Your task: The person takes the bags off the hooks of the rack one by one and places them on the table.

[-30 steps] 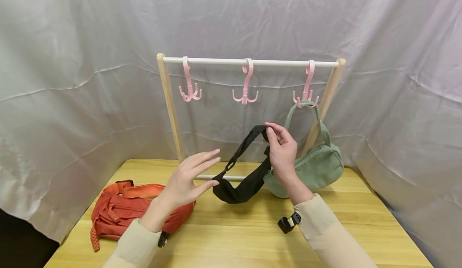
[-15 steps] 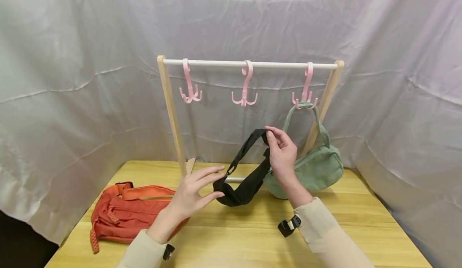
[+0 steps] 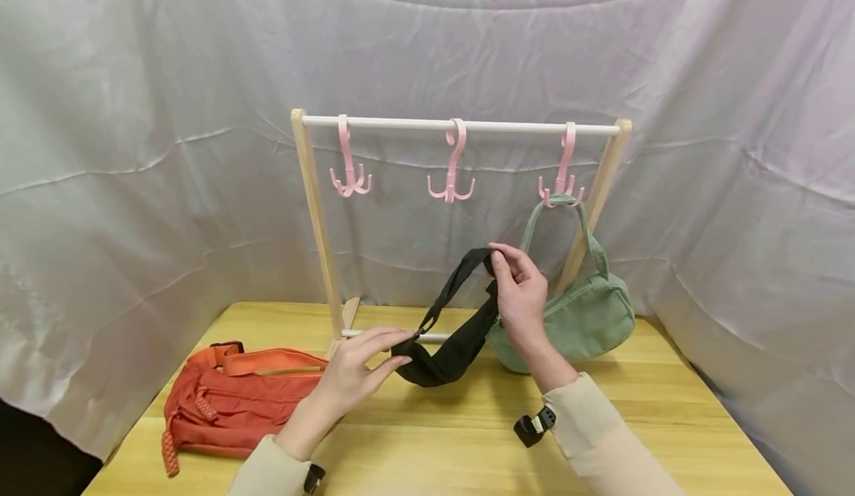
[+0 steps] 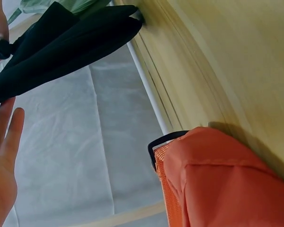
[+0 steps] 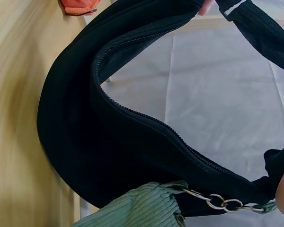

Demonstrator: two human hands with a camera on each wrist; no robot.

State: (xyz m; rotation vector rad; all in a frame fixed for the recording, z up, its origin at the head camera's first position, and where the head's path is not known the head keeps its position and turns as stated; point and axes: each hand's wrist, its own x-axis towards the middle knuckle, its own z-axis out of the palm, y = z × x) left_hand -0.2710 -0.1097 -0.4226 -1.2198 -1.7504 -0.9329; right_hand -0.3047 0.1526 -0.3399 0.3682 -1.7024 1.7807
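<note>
A black zippered shoulder bag (image 3: 454,355) hangs between both hands above the table. High on its strap (image 3: 461,273), my right hand (image 3: 523,295) pinches the fabric between thumb and fingers. My left hand (image 3: 357,366) has the bag's left end between fingers and thumb, where the strap joins. In the left wrist view, fingers (image 4: 9,135) reach up to the underside of the black bag (image 4: 71,47). The right wrist view shows its long zip curving along the bag (image 5: 118,137). Three pink hooks hang from the rack; the middle hook (image 3: 450,173) is above the bag.
A green corduroy bag (image 3: 588,321) hangs by its strap from the right hook (image 3: 564,169), close behind my right hand. On the table's left lies a red-orange bag (image 3: 247,407). The left hook (image 3: 348,162) bears nothing. A wooden rack with a white bar (image 3: 401,122) stands behind.
My left hand has moved right and slightly down to the bag's left end, and its fingers have closed in on it. My right hand keeps its pinch on the strap. The view has tilted slightly up.
</note>
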